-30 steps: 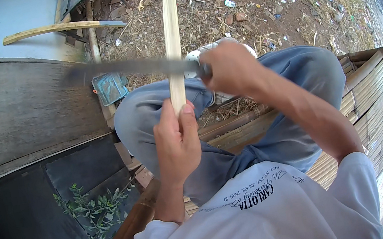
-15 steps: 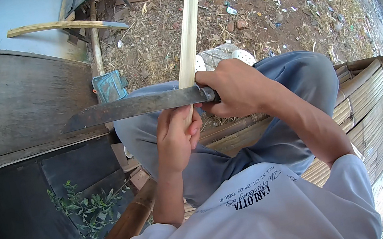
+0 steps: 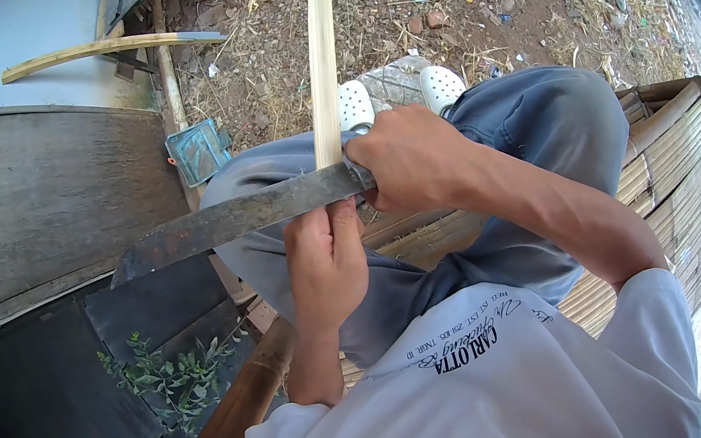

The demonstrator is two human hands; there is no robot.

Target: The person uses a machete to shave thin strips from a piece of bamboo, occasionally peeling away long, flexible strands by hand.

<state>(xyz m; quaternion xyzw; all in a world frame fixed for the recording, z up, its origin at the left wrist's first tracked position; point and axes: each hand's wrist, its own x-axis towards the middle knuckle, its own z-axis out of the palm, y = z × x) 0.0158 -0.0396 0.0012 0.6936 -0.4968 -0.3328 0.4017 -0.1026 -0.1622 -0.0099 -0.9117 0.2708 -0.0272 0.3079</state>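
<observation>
The right hand (image 3: 414,154) is clenched around the grip end of a long knife (image 3: 236,219), hiding most of that end; the left hand (image 3: 326,264), just below the knife, grasps a pale wooden strip (image 3: 322,77), its bottom end lost in the hold; the strip passes behind the knife and rises above it until the view's upper edge cuts it off; whether the knife bites into the wood is hard to make out; above the knife show two white clogs (image 3: 356,106), near ends hidden; below its tip spreads a leafy plant (image 3: 169,376).
</observation>
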